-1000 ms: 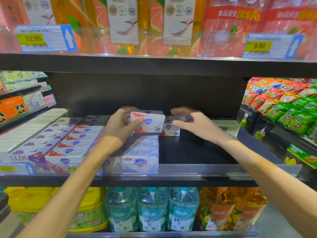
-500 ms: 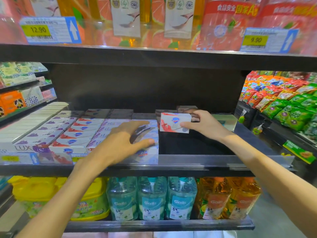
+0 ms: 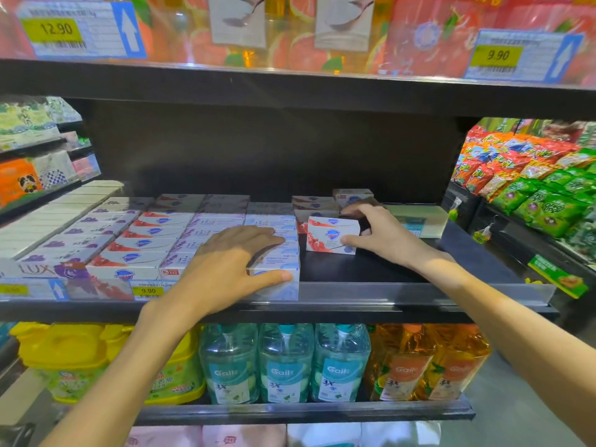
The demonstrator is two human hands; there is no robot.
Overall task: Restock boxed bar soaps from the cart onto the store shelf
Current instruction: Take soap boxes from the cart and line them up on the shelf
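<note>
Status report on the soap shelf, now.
Left hand flat on the front stack of blue-white soap boxes. Right hand gripping red-white soap box, standing on shelf. Nothing blocking.

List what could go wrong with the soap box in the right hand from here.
1. The red-and-white soap box in the right hand stands alone on bare shelf, apart from the packed rows, so it may be left out of line.
2. The left hand presses on the front blue-and-white boxes at the shelf edge; a shove might tip them off.
</note>
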